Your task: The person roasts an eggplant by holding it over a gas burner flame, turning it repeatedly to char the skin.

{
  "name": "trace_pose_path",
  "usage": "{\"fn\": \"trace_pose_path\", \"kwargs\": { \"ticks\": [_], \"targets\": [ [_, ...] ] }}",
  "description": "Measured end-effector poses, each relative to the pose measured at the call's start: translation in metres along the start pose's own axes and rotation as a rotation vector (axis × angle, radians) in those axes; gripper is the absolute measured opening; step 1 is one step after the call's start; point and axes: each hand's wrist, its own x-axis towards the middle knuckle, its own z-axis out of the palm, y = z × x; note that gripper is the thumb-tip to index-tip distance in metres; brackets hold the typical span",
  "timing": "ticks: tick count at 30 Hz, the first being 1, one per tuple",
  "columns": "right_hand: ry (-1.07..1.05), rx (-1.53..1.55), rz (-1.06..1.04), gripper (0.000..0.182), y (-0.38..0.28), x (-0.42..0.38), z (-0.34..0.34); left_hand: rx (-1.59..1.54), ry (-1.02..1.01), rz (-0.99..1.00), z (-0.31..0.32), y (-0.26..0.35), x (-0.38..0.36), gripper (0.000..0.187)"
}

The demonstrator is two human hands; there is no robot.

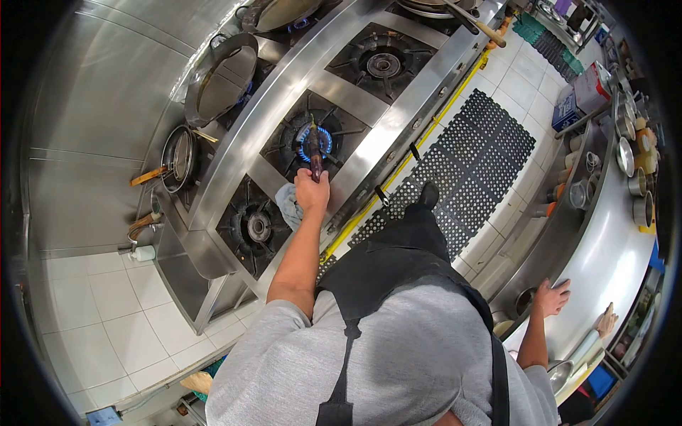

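Observation:
My left hand is closed around one end of a long dark purple eggplant. The eggplant's green stem end points away from me, over a lit gas burner with a ring of blue flame. A crumpled grey-white cloth lies beside my left wrist, on the stove. Off to the right, my right hand rests on the edge of a steel counter, fingers stretched out and holding nothing.
Unlit burners flank the flame. Large woks stand at the back, with blue flame under some. A yellow gas pipe runs along the stove front, above a black rubber mat. Another person's hand is at the right counter, near metal pots.

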Motion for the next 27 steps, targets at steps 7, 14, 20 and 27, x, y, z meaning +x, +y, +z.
{"fn": "trace_pose_path", "kwargs": {
  "ticks": [7, 14, 20, 27],
  "targets": [
    [0.000, 0.004, 0.008, 0.081, 0.001, 0.001, 0.005, -0.029, -0.041, -0.035, 0.003, -0.003, 0.005, 0.042],
    [-0.006, 0.007, 0.001, 0.080, 0.001, 0.001, 0.002, 0.031, -0.036, -0.047, 0.013, -0.003, 0.005, 0.046],
    [0.001, 0.026, -0.012, 0.081, 0.001, 0.000, -0.001, 0.007, -0.007, -0.050, 0.014, 0.011, 0.001, 0.043],
    [0.005, 0.031, -0.012, 0.080, 0.000, 0.000, -0.003, -0.010, 0.069, -0.025, 0.016, 0.007, 0.003, 0.042]
  ]
}}
